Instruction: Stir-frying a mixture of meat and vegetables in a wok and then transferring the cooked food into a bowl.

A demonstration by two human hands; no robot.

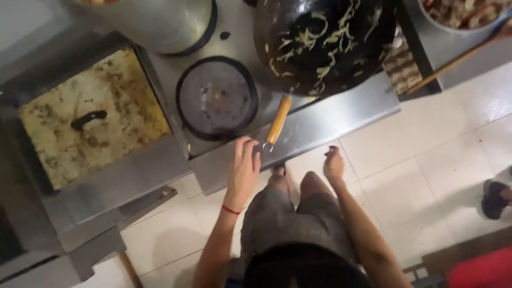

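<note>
A black wok (pixel 325 42) is seen on the right burner of a steel stove (pixel 341 114), holding pale shredded strips already spread and darkened with sauce, so cooking appears well under way, by judgement. Its wooden handle (pixel 279 120) points toward the person. The left hand (pixel 242 170) is stretched out with fingers loosely open, just beside the handle's metal end; nothing is gripped yet. The right hand (pixel 334 164) is held loosely curled near the stove edge, empty as far as can be told. A round cover (pixel 217 97) sits on the middle burner. Lifting or tossing the wok is not yet done.
</note>
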